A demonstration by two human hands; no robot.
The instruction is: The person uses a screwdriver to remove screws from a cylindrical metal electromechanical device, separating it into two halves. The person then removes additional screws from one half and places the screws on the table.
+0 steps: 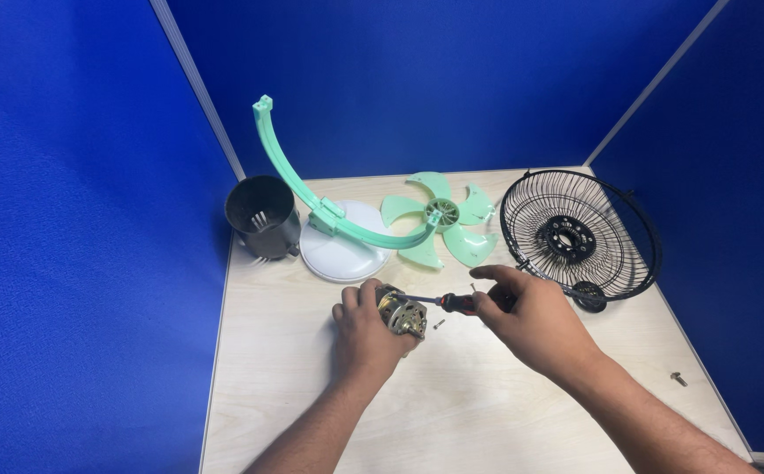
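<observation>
Seen from above, a pale wood-grain worktop set into a corner of blue partition panels carries the loose parts of a small electric fan. At far left a dark grey cylindrical plastic housing stands near the back edge, open end up and tilted slightly. Just beside it sits a round white plastic base, from which a curved mint-green plastic arm rises up and to the left, its lower end sweeping right toward a mint-green five-bladed plastic fan blade lying flat on the worktop.

In the foreground the left hand is closed around a small metal fan motor with brass-coloured windings, holding it just above or on the worktop, near the centre and a little in front of the white base. A small loose screw lies just right of the motor. The right hand is curled around the black-and-red handle of a screwdriver, fingers closed on the grip, with the shaft running left so that its tip meets the motor.

Behind the right hand a black round wire fan guard leans tilted near the right edge. Well apart, at the right front of the worktop, lies a single small silver screw.
</observation>
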